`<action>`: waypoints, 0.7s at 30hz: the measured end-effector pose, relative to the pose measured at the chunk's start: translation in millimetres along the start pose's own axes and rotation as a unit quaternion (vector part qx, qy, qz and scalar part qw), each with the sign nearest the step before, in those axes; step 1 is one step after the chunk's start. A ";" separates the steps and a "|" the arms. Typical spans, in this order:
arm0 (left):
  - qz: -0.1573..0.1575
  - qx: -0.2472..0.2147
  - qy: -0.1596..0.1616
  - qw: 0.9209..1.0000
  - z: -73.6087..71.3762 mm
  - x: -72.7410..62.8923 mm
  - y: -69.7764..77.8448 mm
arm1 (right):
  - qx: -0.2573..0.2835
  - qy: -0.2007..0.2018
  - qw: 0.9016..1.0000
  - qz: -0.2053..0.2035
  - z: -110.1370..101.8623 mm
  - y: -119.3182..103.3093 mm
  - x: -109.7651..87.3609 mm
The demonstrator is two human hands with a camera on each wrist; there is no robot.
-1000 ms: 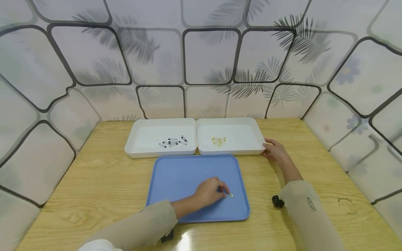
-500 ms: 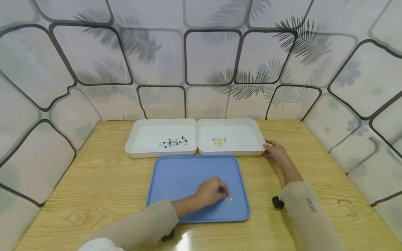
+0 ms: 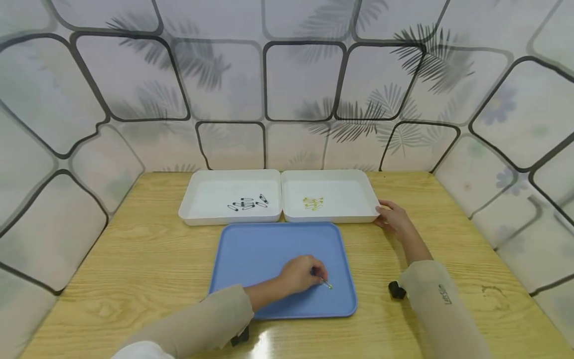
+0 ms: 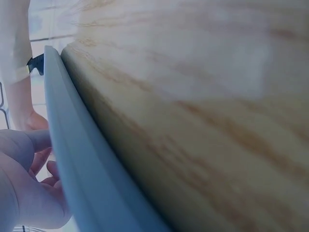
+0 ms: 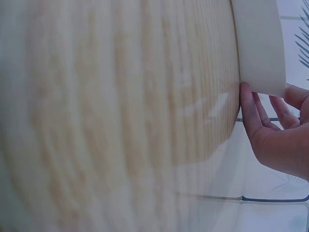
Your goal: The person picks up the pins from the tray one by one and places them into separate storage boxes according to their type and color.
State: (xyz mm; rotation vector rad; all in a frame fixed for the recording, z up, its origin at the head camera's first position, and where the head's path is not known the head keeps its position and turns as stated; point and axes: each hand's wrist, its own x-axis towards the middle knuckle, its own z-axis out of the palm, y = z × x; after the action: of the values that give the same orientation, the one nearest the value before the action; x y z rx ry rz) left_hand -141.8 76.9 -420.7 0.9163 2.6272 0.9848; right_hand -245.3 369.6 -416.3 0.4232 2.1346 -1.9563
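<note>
Over the right half of the blue tray [image 3: 255, 249], my left hand [image 3: 299, 274] pinches a safety pin [image 3: 327, 284] between thumb and fingers. The pin's yellow end points out to the lower right. In the left wrist view the tray's wall hides part of the left hand [image 4: 29, 188], and the pin is out of sight there. At the right white tray [image 3: 332, 218], my right hand [image 3: 392, 218] grips the front right corner. The right wrist view has that hand's [image 5: 277, 140] thumb at the rim and its fingers against the side of the white tray [image 5: 260, 48].
Several yellow safety pins [image 3: 312, 203] lie in the right white tray. The left white tray [image 3: 228, 221] beside it contains several black safety pins [image 3: 246, 203]. Both stand behind the blue tray on a wooden table [image 3: 148, 259], close to a patterned backdrop [image 3: 296, 85].
The safety pin has come off the blue tray's surface into my left fingers, its yellow end swinging down toward the lower right. My right hand has stayed at the white tray's corner.
</note>
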 end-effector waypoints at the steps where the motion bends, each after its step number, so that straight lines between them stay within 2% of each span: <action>1: 0.000 -0.002 0.000 1.000 -0.1 0.0 -0.3 | 0.002 0.000 1.000 0.000 0.1 0.0 -0.1; 10: -0.010 -0.031 0.006 0.999 -4.6 3.0 -3.3 | -0.012 -0.002 1.000 -0.005 0.1 2.5 0.8; 18: 0.018 -0.020 0.029 0.999 -16.9 11.1 -4.5 | -0.014 -0.010 1.000 -0.007 -1.0 2.7 0.4; 21: 0.013 -0.015 0.037 0.999 -21.9 14.5 -4.4 | -0.011 -0.010 1.000 -0.007 -1.3 1.8 0.7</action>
State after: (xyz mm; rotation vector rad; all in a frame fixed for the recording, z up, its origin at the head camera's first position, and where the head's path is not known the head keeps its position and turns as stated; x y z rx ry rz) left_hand -163.6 71.6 -406.2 0.9281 2.6593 1.0810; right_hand -245.3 371.0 -418.0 0.3846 2.1512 -1.9343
